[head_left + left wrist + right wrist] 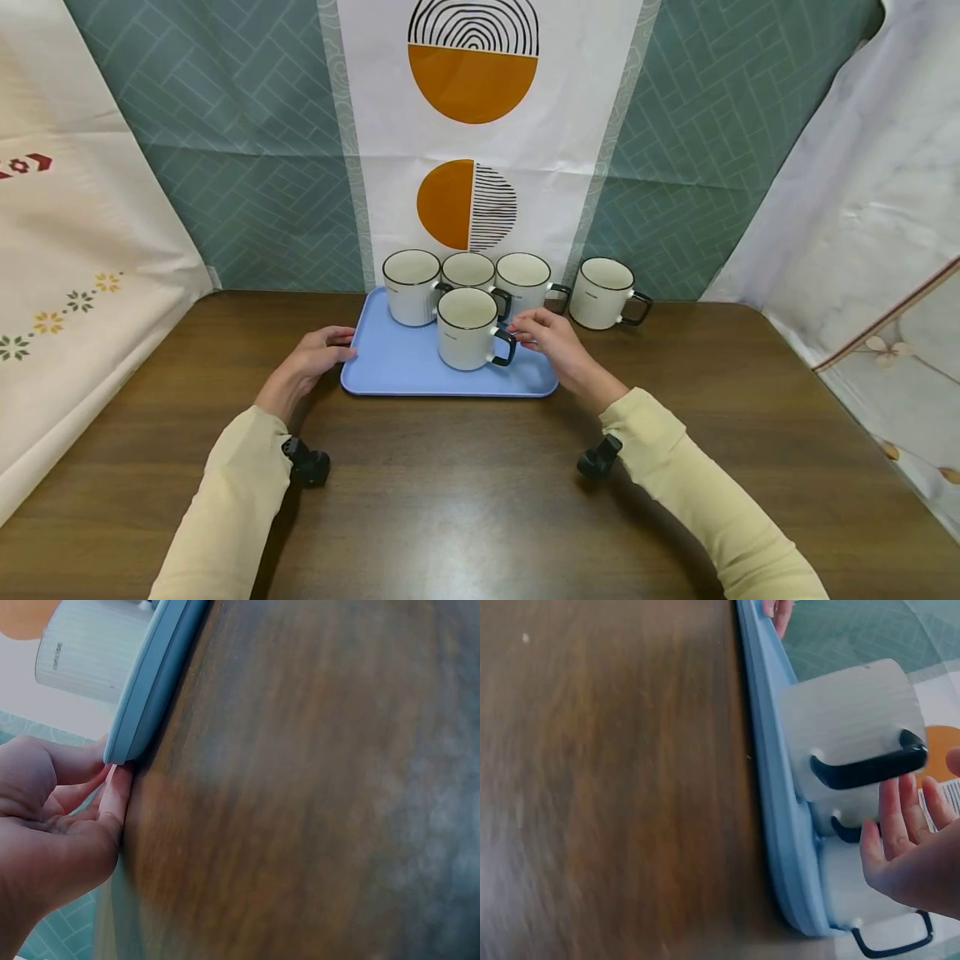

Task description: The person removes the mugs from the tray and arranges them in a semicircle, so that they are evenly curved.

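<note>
Several white mugs with dark rims and handles are on a blue tray (397,367): three stand along its back and one front mug (462,337) stands before them. My left hand (315,357) pinches the tray's left edge; in the left wrist view, the thumb and fingers of that hand (67,825) meet at the tray corner (139,712). Beside the front mug's handle is my right hand (558,350), its fingers spread and loosely bent. The right wrist view has these fingers (907,817) by the dark handle (866,769); whether they touch it, I cannot tell.
Another white mug (600,296) stands on the brown wooden table (442,492), right of the tray, with its handle to the right. Behind the table hangs a green cloth (247,217) with a white patterned panel (390,192). Pale cloths hang at both sides.
</note>
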Demonstrator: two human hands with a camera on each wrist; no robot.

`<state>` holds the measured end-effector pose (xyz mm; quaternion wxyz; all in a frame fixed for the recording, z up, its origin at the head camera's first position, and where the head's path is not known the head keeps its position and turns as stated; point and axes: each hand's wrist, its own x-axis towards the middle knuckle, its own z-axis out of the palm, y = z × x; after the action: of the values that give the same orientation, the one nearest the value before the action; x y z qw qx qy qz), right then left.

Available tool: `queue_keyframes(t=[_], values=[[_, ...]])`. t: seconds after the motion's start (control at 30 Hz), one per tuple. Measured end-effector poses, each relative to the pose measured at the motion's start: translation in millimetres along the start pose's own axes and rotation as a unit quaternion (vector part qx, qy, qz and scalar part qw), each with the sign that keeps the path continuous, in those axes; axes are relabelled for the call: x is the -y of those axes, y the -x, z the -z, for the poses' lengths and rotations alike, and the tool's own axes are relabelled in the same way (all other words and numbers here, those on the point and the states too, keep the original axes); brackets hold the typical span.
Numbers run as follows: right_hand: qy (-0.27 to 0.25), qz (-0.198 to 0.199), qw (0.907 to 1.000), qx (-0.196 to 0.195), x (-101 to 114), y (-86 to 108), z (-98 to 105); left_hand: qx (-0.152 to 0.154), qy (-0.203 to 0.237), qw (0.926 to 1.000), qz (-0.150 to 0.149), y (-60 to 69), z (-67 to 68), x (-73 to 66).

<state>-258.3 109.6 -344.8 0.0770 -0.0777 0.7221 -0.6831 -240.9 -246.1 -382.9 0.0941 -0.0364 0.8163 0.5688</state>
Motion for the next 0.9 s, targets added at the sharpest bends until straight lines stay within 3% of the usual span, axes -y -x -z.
queue_keyframes(t=[0.27,0.47,0.7,0.9], values=[[0.033,-0.02,0.9992,0.001,-9,-5.0,-18,-0.004,0.01,0.9998,-0.014,3.2,1.1,2.0],[0.052,-0.037,0.9966,0.052,-12,-2.1,-18,-0.003,0.019,0.9997,-0.012,1.7,-2.1,0.8],[0.092,-0.01,0.9896,0.11,-7,-2.6,-16,-0.005,0.018,0.9998,-0.006,1.1,-0.1,1.8],[0.103,0.004,0.99,0.096,-6,-1.3,-16,-0.006,0.018,0.9998,-0.006,0.7,-0.1,0.4]])
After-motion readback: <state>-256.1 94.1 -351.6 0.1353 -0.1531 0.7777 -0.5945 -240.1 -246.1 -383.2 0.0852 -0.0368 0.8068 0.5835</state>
